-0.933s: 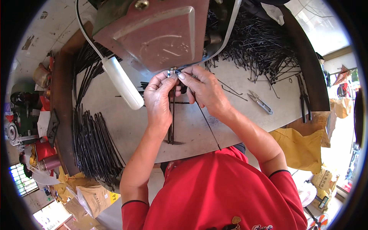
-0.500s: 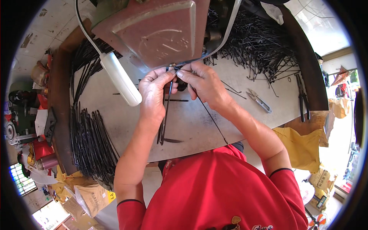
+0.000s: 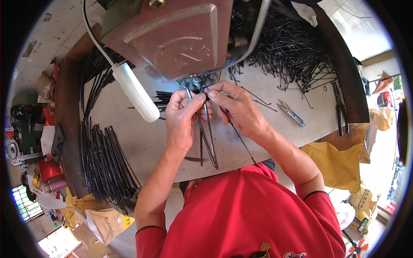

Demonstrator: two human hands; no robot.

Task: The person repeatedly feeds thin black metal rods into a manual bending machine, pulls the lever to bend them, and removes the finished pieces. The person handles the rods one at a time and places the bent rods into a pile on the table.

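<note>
Just below the head of a sewing machine [image 3: 172, 41] with a brown-red cover, my two hands work close together. My left hand [image 3: 185, 116] pinches a thin black strap [image 3: 210, 148], doubled over, its bend hanging toward me near the table's front edge. The strap's far part reaches up to the machine's metal foot [image 3: 196, 81]. My right hand [image 3: 238, 105] is closed, thumb against fingers, on a thin black cord [image 3: 241, 142] that trails down toward my shirt. The cord's top end is partly hidden by the fingers.
A white lamp [image 3: 135, 92] hangs left of my hands. Black strap bundles [image 3: 103, 161] lie at the left, a loose black heap [image 3: 284, 47] at the far right. Small snips [image 3: 291, 113] and black-handled pliers [image 3: 340, 109] lie on the right of the grey table [image 3: 142, 142].
Both hands have drawn back from the machine toward me, the left also rightward. The doubled strap has swung right, and the metal foot and more black straps behind my left hand now show.
</note>
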